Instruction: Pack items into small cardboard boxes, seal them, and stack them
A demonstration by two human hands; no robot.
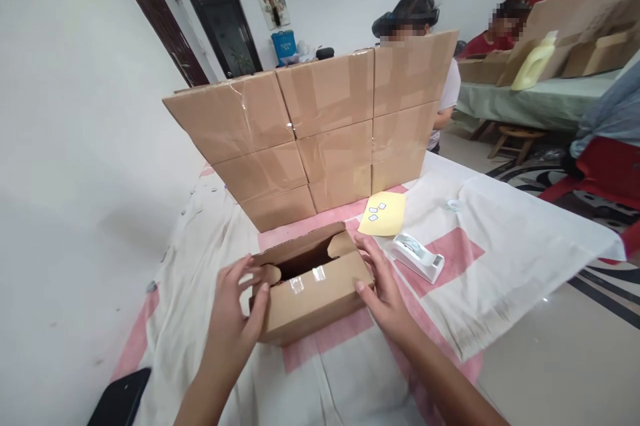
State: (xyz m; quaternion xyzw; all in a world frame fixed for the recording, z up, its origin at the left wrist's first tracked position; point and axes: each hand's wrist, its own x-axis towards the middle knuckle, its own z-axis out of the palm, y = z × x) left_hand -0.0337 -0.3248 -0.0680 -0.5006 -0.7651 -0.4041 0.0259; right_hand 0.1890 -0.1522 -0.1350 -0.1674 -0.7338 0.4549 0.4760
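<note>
A small brown cardboard box lies on the cloth-covered table in front of me, its top flaps partly open and bits of clear tape on its front edge. My left hand cups the box's left end, thumb pressed on the front corner and fingers curled near the left flap. My right hand rests against the box's right end, fingers touching the right flap and side.
A wall of stacked closed cardboard boxes stands behind the small box. A yellow sheet with small stickers and a white tape dispenser lie to the right. A dark phone lies at lower left. Two people sit beyond the boxes.
</note>
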